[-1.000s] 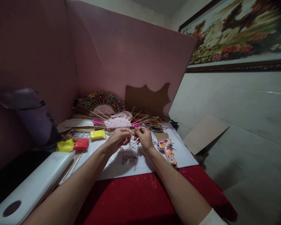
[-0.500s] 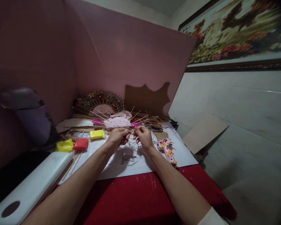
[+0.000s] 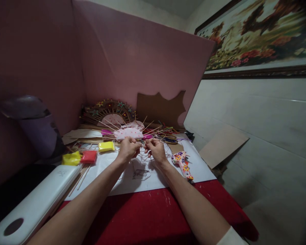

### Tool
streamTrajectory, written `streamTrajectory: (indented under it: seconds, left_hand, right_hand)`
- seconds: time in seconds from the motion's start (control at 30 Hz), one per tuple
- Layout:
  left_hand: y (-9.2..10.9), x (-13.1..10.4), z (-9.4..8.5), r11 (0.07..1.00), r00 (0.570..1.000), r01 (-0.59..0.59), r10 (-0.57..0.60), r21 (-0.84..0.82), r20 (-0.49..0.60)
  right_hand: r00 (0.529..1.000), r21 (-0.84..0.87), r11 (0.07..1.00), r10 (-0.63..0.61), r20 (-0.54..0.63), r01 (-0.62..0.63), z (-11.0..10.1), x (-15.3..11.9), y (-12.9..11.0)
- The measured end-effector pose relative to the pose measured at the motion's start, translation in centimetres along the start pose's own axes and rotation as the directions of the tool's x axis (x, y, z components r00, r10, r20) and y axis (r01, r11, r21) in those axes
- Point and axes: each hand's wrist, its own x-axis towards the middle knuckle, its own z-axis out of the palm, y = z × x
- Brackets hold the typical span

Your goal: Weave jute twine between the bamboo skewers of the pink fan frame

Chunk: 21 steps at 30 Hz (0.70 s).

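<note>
Pinching a thin, pale, string-like strand [image 3: 143, 143] between thumb and fingers of the left hand [image 3: 128, 148] and of the right hand [image 3: 156, 150], fingertips close to one another, held up above the worktop [image 3: 149, 214], red-covered at its near edge; cord or wire, too fine to tell. Just below both hands, loose coils of similar pale strands over a white paper sheet [image 3: 201, 168]; nearer the body, a small dark tangle [image 3: 140, 174], hard to make out. Just beyond the hands, a white half-round fabric pad with red dots [image 3: 129, 133], fringed with thin wooden sticks [image 3: 149, 124] fanning outward. Farther back and leftward, a brown arch trimmed with coloured stars [image 3: 112, 105]; straight back from the right hand, a jagged-topped brown cardboard sheet [image 3: 160, 108] against a pink panel [image 3: 142, 58]. Left of the left hand, a flat yellow packet [image 3: 106, 146], then a red packet [image 3: 88, 157] touching or just beside a crumpled yellow packet [image 3: 71, 159]. Right of the right hand, a flower-patterned glue gun [image 3: 183, 165], lying on its side on the paper.
</note>
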Motion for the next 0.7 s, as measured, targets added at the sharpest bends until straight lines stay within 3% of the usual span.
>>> streamTrajectory:
  seconds: [0.13, 0.33, 0.53, 0.7]
  left_hand:
    - [0.26, -0.25, 0.0, 0.999, 0.999, 0.034, -0.034, 0.025, -0.019]
    - [0.52, -0.22, -0.13, 0.998, 0.998, 0.036, -0.039, 0.047, 0.057]
    - [0.44, -0.4, -0.08, 0.988, 0.977, 0.157, -0.154, -0.01, 0.145]
    - [0.52, -0.34, -0.1, 0.992, 0.983, 0.128, -0.129, 0.012, 0.131]
  right_hand:
    - [1.0, 0.008, 1.0, -0.007, 0.006, 0.006, -0.01, 0.03, 0.14]
    - [1.0, 0.102, 0.995, 0.01, 0.01, -0.011, -0.05, 0.11, 0.29]
    - [0.994, 0.237, 0.971, -0.001, 0.106, -0.024, 0.14, -0.05, 0.02]
    - [0.996, 0.189, 0.982, -0.041, 0.084, 0.025, 0.09, -0.05, 0.02]
